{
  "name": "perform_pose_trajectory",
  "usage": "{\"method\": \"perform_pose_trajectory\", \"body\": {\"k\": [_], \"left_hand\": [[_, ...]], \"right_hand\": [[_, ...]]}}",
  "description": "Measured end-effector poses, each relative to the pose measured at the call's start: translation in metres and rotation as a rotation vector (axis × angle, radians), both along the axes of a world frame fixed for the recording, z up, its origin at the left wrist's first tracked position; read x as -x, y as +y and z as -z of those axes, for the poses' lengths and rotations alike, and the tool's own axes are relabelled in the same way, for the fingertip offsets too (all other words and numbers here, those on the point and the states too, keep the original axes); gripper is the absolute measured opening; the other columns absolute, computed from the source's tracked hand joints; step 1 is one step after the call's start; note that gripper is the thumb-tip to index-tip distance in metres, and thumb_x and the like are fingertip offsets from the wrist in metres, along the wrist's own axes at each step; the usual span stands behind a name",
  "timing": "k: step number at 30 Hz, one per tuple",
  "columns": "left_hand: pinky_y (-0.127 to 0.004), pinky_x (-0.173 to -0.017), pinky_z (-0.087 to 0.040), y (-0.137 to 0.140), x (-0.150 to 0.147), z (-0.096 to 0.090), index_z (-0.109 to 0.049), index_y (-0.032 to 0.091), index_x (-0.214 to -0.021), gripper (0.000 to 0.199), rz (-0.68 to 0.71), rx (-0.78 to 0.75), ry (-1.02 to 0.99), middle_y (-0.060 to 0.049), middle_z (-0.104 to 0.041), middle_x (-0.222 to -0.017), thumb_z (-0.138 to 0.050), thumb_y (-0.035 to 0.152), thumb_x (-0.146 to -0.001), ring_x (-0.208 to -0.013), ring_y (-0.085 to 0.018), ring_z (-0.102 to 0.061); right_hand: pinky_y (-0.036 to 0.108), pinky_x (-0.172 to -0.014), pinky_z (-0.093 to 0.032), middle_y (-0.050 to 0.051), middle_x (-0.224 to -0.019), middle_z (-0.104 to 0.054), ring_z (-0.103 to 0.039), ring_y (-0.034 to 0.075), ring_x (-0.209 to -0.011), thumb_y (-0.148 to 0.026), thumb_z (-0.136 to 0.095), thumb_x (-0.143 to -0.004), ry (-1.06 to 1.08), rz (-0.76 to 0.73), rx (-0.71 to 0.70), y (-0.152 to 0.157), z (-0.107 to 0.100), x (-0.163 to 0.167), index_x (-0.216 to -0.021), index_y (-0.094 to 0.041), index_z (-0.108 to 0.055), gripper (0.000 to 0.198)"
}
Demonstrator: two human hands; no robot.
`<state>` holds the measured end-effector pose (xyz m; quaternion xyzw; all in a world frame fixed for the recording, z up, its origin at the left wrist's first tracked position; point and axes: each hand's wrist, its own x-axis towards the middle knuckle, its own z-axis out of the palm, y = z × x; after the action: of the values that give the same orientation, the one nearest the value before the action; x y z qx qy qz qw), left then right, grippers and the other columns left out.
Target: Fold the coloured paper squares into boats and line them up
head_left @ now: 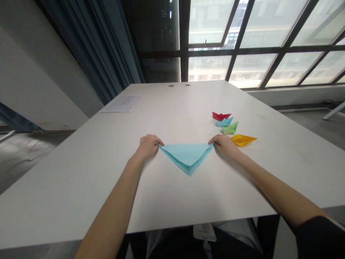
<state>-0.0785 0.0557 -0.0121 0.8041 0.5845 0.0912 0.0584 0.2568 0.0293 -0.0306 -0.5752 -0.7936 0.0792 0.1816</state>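
Observation:
A light blue sheet of paper (187,154), folded into a triangle, lies on the white table with its point toward me. Its two layers stand slightly apart along the lower edges. My left hand (150,144) pinches the left corner between thumb and fingers. At the opposite corner, my right hand (222,144) grips the paper the same way. Just beyond the right hand sits a yellow folded paper boat (244,140), its near end partly behind that hand. Farther back stand a green paper boat (230,128), a blue paper boat (224,122) and a red paper boat (221,116).
The white table (161,201) reaches away toward a large window (210,68). A printed sheet (121,104) lies at its far left edge, near a blue curtain (99,43). A badge (204,232) hangs at the near edge, in front of my body.

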Motion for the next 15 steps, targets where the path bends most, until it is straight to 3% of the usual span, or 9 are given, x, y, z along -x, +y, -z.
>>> {"method": "perform_pose_trajectory", "body": {"k": [5, 10, 15], "left_hand": [[-0.047, -0.092, -0.03, -0.007, -0.009, -0.004, -0.07, 0.025, -0.079, 0.033, 0.009, -0.054, 0.068, -0.004, -0.067, -0.095, -0.039, 0.015, -0.074, -0.102, -0.025, -0.05], [-0.044, -0.096, -0.03, -0.027, -0.044, -0.009, -0.062, 0.022, -0.105, 0.035, 0.159, -0.07, 0.021, -0.007, -0.061, -0.112, -0.034, 0.026, -0.085, -0.108, -0.023, -0.048], [-0.046, -0.104, -0.023, -0.046, -0.075, 0.001, -0.035, 0.018, -0.134, 0.052, 0.305, 0.058, 0.039, -0.01, -0.033, -0.142, -0.026, 0.043, -0.089, -0.13, -0.024, -0.029]], "right_hand": [[0.035, -0.086, -0.041, 0.006, -0.098, -0.065, -0.054, 0.022, -0.093, -0.002, -0.04, -0.073, -0.05, -0.014, -0.056, -0.004, -0.005, 0.007, -0.087, -0.018, -0.068, 0.035], [0.039, -0.09, -0.04, 0.009, -0.104, -0.064, -0.053, 0.023, -0.1, -0.022, -0.039, -0.087, 0.023, -0.126, -0.145, -0.015, -0.014, 0.026, -0.104, -0.017, -0.062, 0.029], [0.041, -0.1, -0.034, 0.012, -0.124, -0.055, -0.044, 0.024, -0.119, -0.032, -0.038, -0.089, -0.026, -0.343, -0.08, -0.026, -0.01, 0.047, -0.122, -0.014, -0.051, 0.04]]}}
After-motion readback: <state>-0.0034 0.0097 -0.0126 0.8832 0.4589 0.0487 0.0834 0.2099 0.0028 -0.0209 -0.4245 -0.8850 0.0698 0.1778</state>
